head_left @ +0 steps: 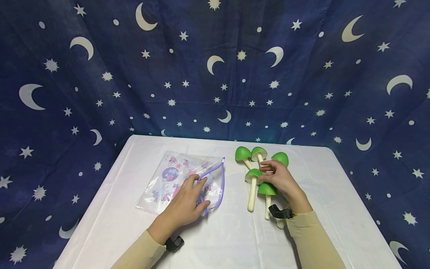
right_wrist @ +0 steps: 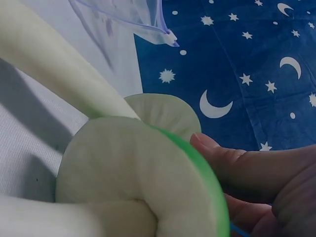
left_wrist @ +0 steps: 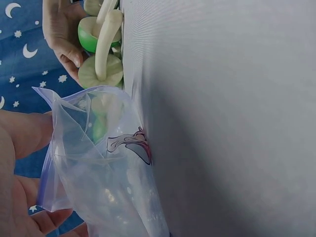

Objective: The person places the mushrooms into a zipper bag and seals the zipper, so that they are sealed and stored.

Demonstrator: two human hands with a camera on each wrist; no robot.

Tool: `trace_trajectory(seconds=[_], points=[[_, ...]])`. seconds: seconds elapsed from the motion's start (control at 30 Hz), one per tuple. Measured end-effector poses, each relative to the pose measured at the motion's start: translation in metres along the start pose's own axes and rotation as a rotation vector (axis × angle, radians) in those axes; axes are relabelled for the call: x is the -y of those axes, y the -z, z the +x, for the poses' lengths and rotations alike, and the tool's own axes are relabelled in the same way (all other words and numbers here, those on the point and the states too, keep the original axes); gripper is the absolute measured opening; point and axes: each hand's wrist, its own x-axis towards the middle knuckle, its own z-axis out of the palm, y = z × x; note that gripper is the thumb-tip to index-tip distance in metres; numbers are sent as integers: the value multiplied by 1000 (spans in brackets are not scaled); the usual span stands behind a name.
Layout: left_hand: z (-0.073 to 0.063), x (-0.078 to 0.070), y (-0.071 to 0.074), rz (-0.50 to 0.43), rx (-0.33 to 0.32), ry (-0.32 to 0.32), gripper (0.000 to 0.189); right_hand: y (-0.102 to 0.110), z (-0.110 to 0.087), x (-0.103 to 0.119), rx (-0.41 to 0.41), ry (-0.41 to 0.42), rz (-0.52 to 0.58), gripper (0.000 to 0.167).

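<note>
My left hand (head_left: 188, 203) is at the mouth of a clear zip bag (head_left: 168, 186) with purple edging and pink and purple prints, its thumb and fingers gripping the zip edge. In the left wrist view the bag (left_wrist: 108, 182) gapes at its top. My right hand (head_left: 280, 179) reaches over several toy mushrooms with green caps and pale stems. Its thumb and fingertips are beside the cap of the nearest mushroom (head_left: 253, 190). In the right wrist view the thumb (right_wrist: 242, 165) is right at a green cap rim (right_wrist: 210, 182).
Behind the right hand lie a left mushroom (head_left: 242, 153), a middle mushroom (head_left: 258, 153) and a right mushroom (head_left: 280, 158). Another mushroom (head_left: 267, 189) is below the hand. All are on a white-covered table (head_left: 221, 243), backed by a dark blue star-and-moon cloth (head_left: 201, 56).
</note>
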Motion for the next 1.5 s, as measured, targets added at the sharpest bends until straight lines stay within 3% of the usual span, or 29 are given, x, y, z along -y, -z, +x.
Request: trace_trajectory(seconds=[0.33, 0.7, 1.2, 1.5], points=[[0, -2, 0, 5, 16, 22, 76, -3, 4, 0, 53, -61, -72, 59], [0, -1, -1, 2, 18, 32, 75, -6, 11, 13, 30, -63, -267, 55], [1, -2, -1, -1, 13, 29, 76, -5, 15, 12, 89, -29, -255, 57], [1, -3, -2, 2, 14, 29, 76, -8, 13, 6, 59, 8, -274, 55]])
